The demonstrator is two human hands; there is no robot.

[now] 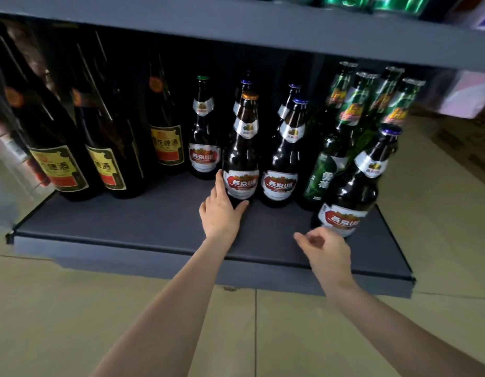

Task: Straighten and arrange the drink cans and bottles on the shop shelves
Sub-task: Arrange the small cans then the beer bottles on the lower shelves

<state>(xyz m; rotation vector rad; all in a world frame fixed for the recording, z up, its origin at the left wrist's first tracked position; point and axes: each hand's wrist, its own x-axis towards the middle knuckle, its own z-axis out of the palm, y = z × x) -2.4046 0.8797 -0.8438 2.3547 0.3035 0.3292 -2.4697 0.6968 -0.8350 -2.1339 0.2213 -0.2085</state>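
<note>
Head view, centre of the frame: the left hand is spread around the base of a brown bottle with a gold cap and a red-and-white label. The thumb lies against the bottle's lower right edge and the fingers against its left side, an open cupping contact rather than a full grip. This bottle stands upright on the dark grey shelf.

Lower right of centre: the right hand hangs over the shelf's front part, fingers loosely curled, thumb extended to the left, holding nothing. It sits just below the label of a blue-capped brown bottle; contact cannot be confirmed. That bottle appears tilted to the right and stands nearest the front edge.

Between the two hands stands a second blue-capped bottle, upright, just beside the gold-capped one. Further bottles of the same label stand behind these. A green-capped bottle stands to the left, further back.

Right of centre: a cluster of green bottles with silver caps. Left of the frame: three tall dark bottles with yellow-and-red labels.

Bottom of the frame: beige tiled floor. Top of the frame: an upper shelf.
</note>
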